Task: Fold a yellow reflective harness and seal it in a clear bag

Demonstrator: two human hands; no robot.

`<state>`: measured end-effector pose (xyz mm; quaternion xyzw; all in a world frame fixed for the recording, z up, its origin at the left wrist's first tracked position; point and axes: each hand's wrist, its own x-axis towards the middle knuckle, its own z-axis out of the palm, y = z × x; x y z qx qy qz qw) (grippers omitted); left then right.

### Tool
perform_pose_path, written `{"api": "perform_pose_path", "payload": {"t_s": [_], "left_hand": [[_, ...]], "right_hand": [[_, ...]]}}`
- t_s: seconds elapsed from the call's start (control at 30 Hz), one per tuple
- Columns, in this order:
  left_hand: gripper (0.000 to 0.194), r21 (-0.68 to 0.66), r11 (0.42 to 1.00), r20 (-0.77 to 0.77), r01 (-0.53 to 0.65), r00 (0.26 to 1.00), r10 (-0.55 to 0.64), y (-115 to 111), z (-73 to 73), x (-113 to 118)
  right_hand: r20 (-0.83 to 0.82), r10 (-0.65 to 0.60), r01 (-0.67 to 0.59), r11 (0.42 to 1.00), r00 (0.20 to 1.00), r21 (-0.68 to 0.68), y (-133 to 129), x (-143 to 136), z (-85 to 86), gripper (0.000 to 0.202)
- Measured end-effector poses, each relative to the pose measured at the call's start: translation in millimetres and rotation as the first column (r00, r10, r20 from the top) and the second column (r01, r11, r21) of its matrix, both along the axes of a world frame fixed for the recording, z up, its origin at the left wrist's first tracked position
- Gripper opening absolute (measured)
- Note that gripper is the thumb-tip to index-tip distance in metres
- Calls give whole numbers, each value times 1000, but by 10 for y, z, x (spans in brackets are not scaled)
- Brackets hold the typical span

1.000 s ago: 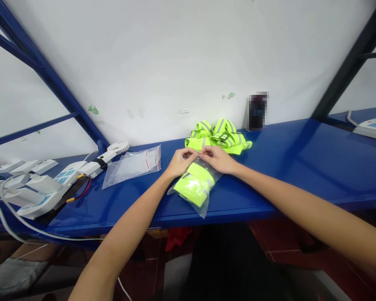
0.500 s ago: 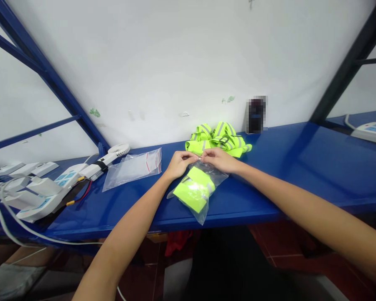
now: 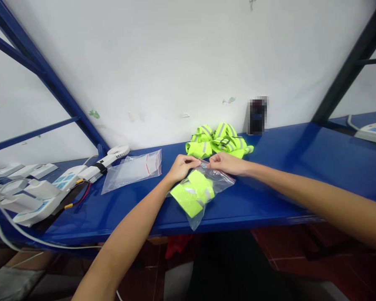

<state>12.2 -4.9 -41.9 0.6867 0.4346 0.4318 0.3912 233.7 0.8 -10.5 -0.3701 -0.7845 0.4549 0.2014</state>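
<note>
Both hands pinch the top edge of a clear zip-lock bag (image 3: pixel 219 182) with a red seal line. My left hand (image 3: pixel 182 167) grips the seal near its middle, thumb and fingers closed. Just to the right, my right hand (image 3: pixel 224 163) is closed on the same edge. Inside the bag lies a folded fluorescent yellow reflective strap (image 3: pixel 192 194) with grey stripes. The bag rests slanted near the front of the blue table, its lower corner close to the edge. Beyond my hands is a heap of similar reflective straps (image 3: pixel 228 144) against the wall.
More clear zip-lock bags (image 3: pixel 133 169) lie flat on the left of the blue table (image 3: pixel 301 167). Behind them are a small white fan (image 3: pixel 119 151) and a power strip (image 3: pixel 34 211) with plugs and cables. A blurred dark object (image 3: pixel 257 116) leans on the wall. Blue frame posts flank the table.
My right hand has shifted slightly right along the bag's top edge, and more of the red seal now shows. The bag has turned a little, its lower corner moving left and toward me.
</note>
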Motion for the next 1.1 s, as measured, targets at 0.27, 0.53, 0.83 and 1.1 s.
{"api": "perform_pose_path", "payload": {"t_s": [0.27, 0.53, 0.83, 1.1], "left_hand": [[25, 37, 999, -29, -22, 999, 23, -34, 28, 10], [25, 38, 999, -37, -19, 999, 20, -18, 18, 0], [25, 32, 999, -21, -2, 1000, 3, 20, -10, -22], [25, 79, 997, -118, -6, 993, 15, -54, 29, 15]], "right_hand": [[5, 38, -38, 997, 999, -69, -110, 196, -9, 29], [27, -1, 6, 986, 1000, -164, -266, 396, 0, 23], [62, -14, 23, 990, 998, -136, -366, 438, 70, 23], [137, 119, -116, 993, 983, -31, -489, 616, 85, 37]]}}
